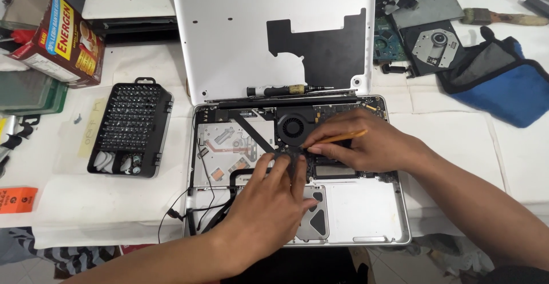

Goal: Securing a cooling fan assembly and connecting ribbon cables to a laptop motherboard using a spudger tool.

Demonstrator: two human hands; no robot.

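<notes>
My right hand (366, 144) pinches a thin orange stick (337, 139) between thumb and fingers, its tip aimed left at the dark circuit board (329, 112) just below the round black fan (293, 128). My left hand (269, 204) comes up from below with its fingers (283, 167) spread, their tips pressing on the board's edge close to the stick's tip; it grips nothing.

Both hands work inside an opened silver laptop (366, 215), lying underside up, smooth brushed metal around a bare grey bay and a flat black ribbon cable (251, 132) running diagonally across it. My left wrist covers part of the grey trackpad plate (317, 221). The removed bottom cover (240, 38), pale metal with a black patch, leans up behind the laptop, and a black-handled screwdriver (286, 90) lies along the hinge.

On the white counter (457, 141), to the left, sits a black case of screwdriver bits (131, 127) in tidy rows, with a cardboard box (63, 41) further back. To the right lie an optical drive (432, 44), a blue-and-grey cloth pouch (497, 84) and a brush (503, 16).
</notes>
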